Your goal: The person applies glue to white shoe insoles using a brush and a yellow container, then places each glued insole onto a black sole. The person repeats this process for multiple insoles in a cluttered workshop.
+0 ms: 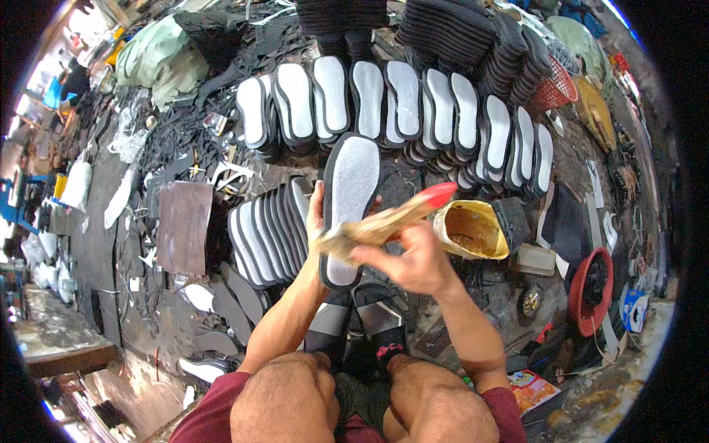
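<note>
In front of my knees, my left hand (pixel 315 221) grips a shoe sole (pixel 355 173) by its edges, holding it upright. The sole has a black rim and a pale grey, fuzzy-looking face turned up. My right hand (pixel 417 260) is closed around a brush (pixel 395 221) with a wooden handle and a red end. The brush head lies over the lower part of the sole; whether its bristles touch the face I cannot tell. Just right of the brush stands a yellow-rimmed pot (pixel 499 235) with brownish, glue-like residue inside.
A curved row of stacked pale-faced soles (pixel 367 92) spans the far side, with tall black stacks (pixel 447 33) behind. More soles lean together (pixel 269 232) at my left, beside a brown board (pixel 185 227). A red basin (pixel 591 292) sits right. Scraps litter the floor.
</note>
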Tool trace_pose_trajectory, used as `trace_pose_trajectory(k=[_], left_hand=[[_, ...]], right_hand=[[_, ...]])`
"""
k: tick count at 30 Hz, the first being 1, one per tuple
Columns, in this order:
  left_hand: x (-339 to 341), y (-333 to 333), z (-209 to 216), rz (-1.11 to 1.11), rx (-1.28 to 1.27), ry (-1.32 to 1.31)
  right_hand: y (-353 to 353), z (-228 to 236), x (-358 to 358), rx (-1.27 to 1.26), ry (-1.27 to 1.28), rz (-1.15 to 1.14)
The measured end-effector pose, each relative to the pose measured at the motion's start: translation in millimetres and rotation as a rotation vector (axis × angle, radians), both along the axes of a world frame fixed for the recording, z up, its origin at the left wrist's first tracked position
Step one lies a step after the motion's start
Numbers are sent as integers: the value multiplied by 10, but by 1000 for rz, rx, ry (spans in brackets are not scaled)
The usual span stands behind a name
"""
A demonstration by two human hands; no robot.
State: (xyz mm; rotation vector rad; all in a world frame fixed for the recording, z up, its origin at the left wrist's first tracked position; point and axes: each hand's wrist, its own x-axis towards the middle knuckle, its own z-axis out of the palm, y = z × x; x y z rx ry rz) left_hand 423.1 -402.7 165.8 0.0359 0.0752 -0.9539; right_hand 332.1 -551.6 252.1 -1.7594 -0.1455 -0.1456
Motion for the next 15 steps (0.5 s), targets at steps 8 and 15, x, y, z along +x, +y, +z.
trace_pose_trajectory(k=[8,15], left_hand=[[-176,29,20,-35,428,-61],[225,282,-406,-9,239,-115]], right_hand=[[-278,-64,599,-418,-293,-396],[358,-234,-174,-377,-381,91]])
